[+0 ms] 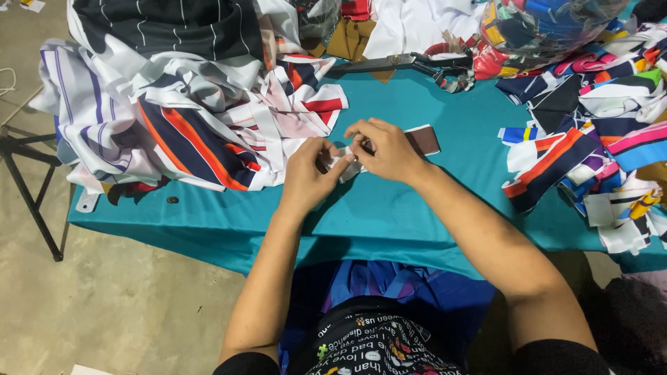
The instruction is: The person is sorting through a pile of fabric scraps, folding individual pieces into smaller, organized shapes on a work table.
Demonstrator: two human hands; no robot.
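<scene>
Between the fingertips, at the middle of the teal table (417, 208), a small white fabric strip (345, 168) is pinched by the left hand (309, 173) and the right hand (385, 149), both closed on it. It is judged light, limp and soft, best taken at its ends. A brown patch (424, 139) lies just beside the right hand. Striped fabric (187, 132) is heaped to the left, scraps (590, 153) to the right, and scissors (410, 62) lie beyond.

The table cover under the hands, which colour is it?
The table cover is plain teal, shown best in the head view.
</scene>
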